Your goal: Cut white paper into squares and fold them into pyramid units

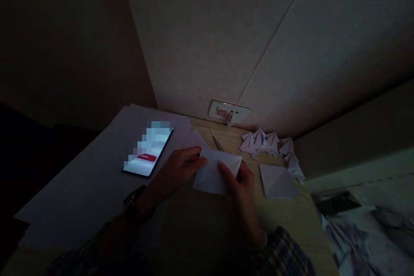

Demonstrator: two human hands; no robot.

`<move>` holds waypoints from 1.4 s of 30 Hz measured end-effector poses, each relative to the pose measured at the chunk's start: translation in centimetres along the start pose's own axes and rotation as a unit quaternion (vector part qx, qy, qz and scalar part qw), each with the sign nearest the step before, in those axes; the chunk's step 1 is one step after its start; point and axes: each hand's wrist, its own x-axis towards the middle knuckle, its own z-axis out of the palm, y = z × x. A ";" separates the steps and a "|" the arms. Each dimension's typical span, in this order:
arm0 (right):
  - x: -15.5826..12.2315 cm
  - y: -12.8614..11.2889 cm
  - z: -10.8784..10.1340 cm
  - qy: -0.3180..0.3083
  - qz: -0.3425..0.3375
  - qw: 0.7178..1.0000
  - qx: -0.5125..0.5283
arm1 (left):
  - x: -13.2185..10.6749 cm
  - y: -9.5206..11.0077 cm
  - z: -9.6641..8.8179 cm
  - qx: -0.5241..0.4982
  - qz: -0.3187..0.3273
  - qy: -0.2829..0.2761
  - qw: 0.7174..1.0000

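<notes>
Between my hands is a creased square of white paper [211, 177], held a little above the wooden table. My left hand [186, 164] pinches its left edge between thumb and fingers. On the right side, my right hand [241, 183] grips the sheet with the thumb on top and the fingers behind it. Just right of that hand lies another creased paper square [278, 181]. Several folded paper pieces [260, 140] stand in a curved row at the table's back right. Behind the held sheet a thin dark pointed tool [217, 143] lies partly hidden.
A lit phone [145, 159] rests on large white sheets [97, 189] to the left. On the wall behind is a socket panel [228, 111] with a plug in it. More folded paper [346, 241] lies below the right edge of the table [291, 224].
</notes>
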 end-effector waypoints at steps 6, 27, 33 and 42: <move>0.2 0.2 -0.7 0.012 -0.059 0.996 -0.059 | 0.0 -0.1 -0.2 0.014 -0.003 0.008 1.000; 0.4 0.5 -0.9 0.006 -0.072 0.996 -0.046 | 0.0 -0.5 -0.8 0.146 0.031 0.050 0.988; 0.5 -0.3 -0.6 -0.028 -0.053 0.993 -0.106 | 0.0 0.1 -1.0 0.127 0.030 0.063 0.989; 0.8 -0.2 -0.6 -0.071 -0.081 0.979 -0.175 | 0.2 -0.4 -1.3 0.084 0.033 0.100 0.991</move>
